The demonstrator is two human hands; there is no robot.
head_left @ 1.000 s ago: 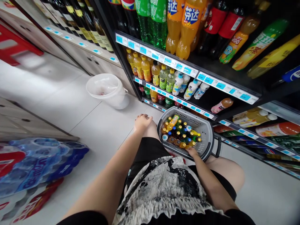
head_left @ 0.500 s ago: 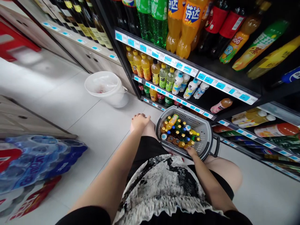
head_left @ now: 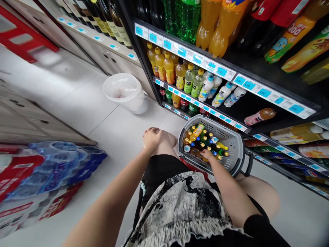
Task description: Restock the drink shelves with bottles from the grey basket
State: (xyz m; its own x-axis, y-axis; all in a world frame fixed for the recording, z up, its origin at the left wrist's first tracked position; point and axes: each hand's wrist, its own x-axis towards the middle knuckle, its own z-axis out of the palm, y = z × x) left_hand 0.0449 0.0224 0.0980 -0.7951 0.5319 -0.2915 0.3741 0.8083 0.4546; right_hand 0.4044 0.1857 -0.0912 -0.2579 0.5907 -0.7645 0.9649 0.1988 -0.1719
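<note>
Reaching right hand (head_left: 207, 155) among capped bottles (head_left: 203, 142), grip unclear | grey basket (head_left: 235, 145) | left hand (head_left: 151, 135) flat on knee

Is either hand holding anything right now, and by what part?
Cannot tell for the right hand, down among the basket's bottles. The left hand holds nothing.

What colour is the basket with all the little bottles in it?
The basket is grey with a black handle, seen in the head view.

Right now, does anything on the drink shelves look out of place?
Yes. One brown bottle with a pink label lies on its side, alone, on the black shelf, while the small bottles to its left stand upright in rows.
</note>
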